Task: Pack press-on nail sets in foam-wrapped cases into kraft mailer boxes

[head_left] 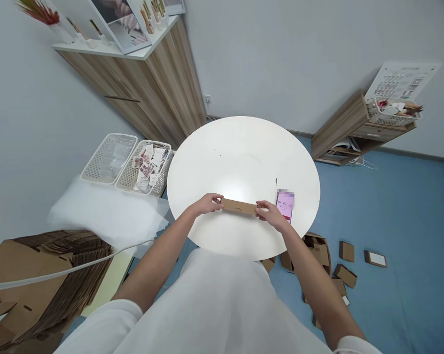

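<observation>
A small brown cardboard box (239, 206), long and narrow, is held level over the white round table (244, 147), near its front part. Its side toward me shows a half-round notch at the edge. My left hand (208, 203) grips the box's left end between thumb and fingers. At the opposite end, my right hand (269, 214) pinches the box in the same way. Whether the box touches the tabletop I cannot tell. Just beyond my right wrist lies a phone (285, 202) with a lit pink screen.
Left of the table stand two white baskets (113, 160), one holding small packets. Below them are white foam sheeting (107, 211) and a stack of flat cardboard (59, 285). Several small boxes (346, 251) lie on the blue floor at right. A wooden cabinet (170, 83) stands behind left.
</observation>
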The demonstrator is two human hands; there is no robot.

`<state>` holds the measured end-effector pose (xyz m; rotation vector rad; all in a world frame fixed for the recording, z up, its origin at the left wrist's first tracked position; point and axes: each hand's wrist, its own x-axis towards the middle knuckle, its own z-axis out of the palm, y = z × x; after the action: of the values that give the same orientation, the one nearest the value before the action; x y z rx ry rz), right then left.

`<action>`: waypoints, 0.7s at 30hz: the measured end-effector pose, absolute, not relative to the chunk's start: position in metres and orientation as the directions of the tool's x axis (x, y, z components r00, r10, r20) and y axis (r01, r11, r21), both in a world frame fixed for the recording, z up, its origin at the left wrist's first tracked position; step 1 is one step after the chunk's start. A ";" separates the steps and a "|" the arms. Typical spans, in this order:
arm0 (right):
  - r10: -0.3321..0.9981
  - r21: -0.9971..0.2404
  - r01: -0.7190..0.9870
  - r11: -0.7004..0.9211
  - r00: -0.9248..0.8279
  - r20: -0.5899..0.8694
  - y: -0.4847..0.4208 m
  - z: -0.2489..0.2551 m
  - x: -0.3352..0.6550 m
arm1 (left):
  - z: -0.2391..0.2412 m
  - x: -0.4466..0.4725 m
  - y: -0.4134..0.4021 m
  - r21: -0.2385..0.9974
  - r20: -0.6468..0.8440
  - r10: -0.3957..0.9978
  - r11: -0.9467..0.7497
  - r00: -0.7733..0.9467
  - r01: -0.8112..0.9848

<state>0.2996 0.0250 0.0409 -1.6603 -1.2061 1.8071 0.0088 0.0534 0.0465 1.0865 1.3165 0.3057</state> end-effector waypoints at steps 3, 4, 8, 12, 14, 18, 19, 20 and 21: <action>0.800 -0.808 0.291 -0.512 -0.182 -0.572 0.021 0.040 0.294 | 0.038 0.010 0.051 0.797 -0.590 0.753 0.486 0.291 0.358; 0.808 -0.808 0.306 -0.503 -0.166 -0.566 0.021 0.040 0.292 | 0.036 0.011 0.051 0.802 -0.583 0.759 0.481 0.289 0.355; 0.840 -0.797 0.395 -0.457 -0.103 -0.533 0.024 0.041 0.286 | 0.032 0.014 0.052 0.814 -0.552 0.787 0.435 0.276 0.385; 0.886 -0.788 0.481 -0.384 -0.049 -0.462 0.022 0.041 0.282 | 0.034 0.016 0.048 0.800 -0.487 0.846 0.331 0.219 0.500; 0.901 -0.804 0.466 -0.369 -0.035 -0.433 0.017 0.041 0.279 | 0.034 0.017 0.043 0.792 -0.457 0.868 0.296 0.196 0.534; 0.900 -0.836 0.374 -0.402 -0.007 -0.436 0.003 0.038 0.273 | 0.032 0.017 0.030 0.792 -0.430 0.882 0.269 0.189 0.548; 0.896 -0.838 0.353 -0.416 0.001 -0.445 -0.001 0.036 0.272 | 0.030 0.017 0.026 0.792 -0.425 0.886 0.265 0.185 0.551; 0.892 -0.840 0.334 -0.428 0.009 -0.451 -0.005 0.034 0.270 | 0.029 0.018 0.023 0.789 -0.421 0.890 0.263 0.177 0.555; 0.890 -0.842 0.316 -0.438 0.018 -0.456 -0.008 0.032 0.268 | 0.027 0.019 0.019 0.785 -0.416 0.895 0.263 0.163 0.561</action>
<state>0.2683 -0.0080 0.0318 -1.7798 -1.2303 1.4333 0.0194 0.0189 0.0272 1.4147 1.5155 0.4120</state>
